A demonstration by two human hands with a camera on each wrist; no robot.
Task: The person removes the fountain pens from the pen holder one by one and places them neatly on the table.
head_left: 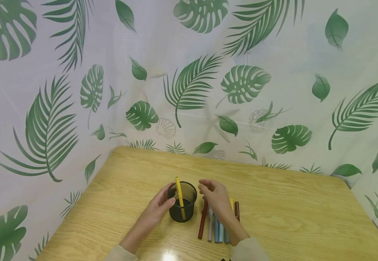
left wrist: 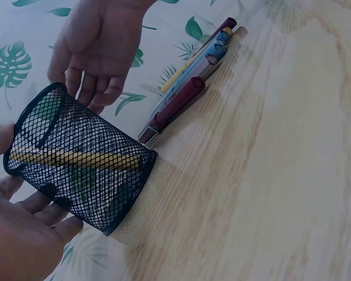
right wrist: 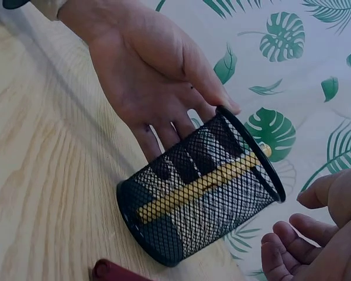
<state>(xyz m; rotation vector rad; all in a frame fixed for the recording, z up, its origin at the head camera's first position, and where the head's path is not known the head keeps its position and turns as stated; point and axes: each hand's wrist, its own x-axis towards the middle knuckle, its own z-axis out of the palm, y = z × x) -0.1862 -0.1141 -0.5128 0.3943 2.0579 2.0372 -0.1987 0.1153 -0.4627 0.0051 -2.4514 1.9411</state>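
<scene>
A black mesh pen holder (head_left: 189, 214) stands on the table, with one yellow pen (head_left: 179, 194) leaning inside it. My left hand (head_left: 156, 210) grips the holder from its left side, thumb near the rim and fingers around the mesh. Just right of the rim is my right hand (head_left: 217, 197), its fingers loosely bent and nothing between them. Beneath and beside the right hand lies a row of pens: a dark red pen (head_left: 203, 223), a grey pen (head_left: 210, 228), several blue pens (head_left: 216, 232), a yellow one (head_left: 231, 203) and a brown one (head_left: 236, 209), partly hidden by the forearm.
The wooden table (head_left: 293, 210) reaches back to a white cloth (head_left: 195, 141) printed with green leaves, which hangs behind and along the sides. A small dark object (head_left: 225, 259) shows at the bottom edge of the head view, too cut off to identify.
</scene>
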